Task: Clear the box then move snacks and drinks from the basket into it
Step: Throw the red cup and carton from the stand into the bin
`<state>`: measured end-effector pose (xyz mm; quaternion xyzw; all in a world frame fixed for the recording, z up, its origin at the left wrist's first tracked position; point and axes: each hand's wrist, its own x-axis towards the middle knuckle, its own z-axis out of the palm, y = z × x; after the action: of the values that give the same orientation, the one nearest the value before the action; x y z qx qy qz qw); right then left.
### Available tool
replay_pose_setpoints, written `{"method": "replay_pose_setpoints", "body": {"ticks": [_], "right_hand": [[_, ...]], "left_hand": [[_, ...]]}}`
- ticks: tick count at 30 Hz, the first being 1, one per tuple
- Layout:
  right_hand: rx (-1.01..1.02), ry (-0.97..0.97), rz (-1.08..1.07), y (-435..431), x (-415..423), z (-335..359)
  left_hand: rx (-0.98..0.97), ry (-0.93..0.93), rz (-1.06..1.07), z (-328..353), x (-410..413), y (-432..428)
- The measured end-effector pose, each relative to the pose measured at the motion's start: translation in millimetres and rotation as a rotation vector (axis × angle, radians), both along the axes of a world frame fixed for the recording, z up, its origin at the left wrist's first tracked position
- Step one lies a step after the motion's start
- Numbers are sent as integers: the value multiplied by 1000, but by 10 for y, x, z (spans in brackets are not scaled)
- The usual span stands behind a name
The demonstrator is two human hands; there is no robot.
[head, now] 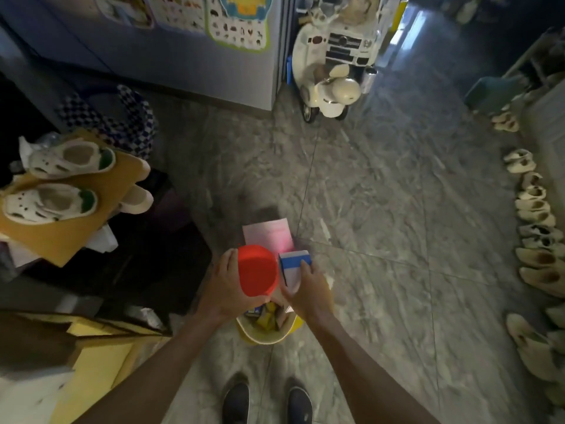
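Holding 2 items above the yellow basket (269, 335).
Left hand (227, 286) grips a red can (256, 270); right hand (308, 286) clasps a blue-and-white carton (293, 264), near a pink box (269, 237).

Pretty dim room with a grey marble-look tiled floor (382, 209) that catches a bit of shine toward the far right corner. Along the back there's a pale blue wall (171, 68) with kids' picture charts (235, 22) stuck on it, and a cream toy scooter (327, 84) parked just beside its corner. Down the right side a long row of beige shoes (535, 228) lines the floor, and on the left a pair of white clogs (61, 179) sits on a piece of cardboard (70, 221) over some dark clutter.
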<state>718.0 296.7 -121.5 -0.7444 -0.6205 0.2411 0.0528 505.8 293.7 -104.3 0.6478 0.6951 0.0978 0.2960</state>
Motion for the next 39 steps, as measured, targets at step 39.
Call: {"method": "replay_pose_setpoints", "body": {"ticks": [39], "right_hand": [[145, -46, 191, 368, 395, 2259]], "left_hand": [[247, 139, -145, 2110, -108, 306]]}}
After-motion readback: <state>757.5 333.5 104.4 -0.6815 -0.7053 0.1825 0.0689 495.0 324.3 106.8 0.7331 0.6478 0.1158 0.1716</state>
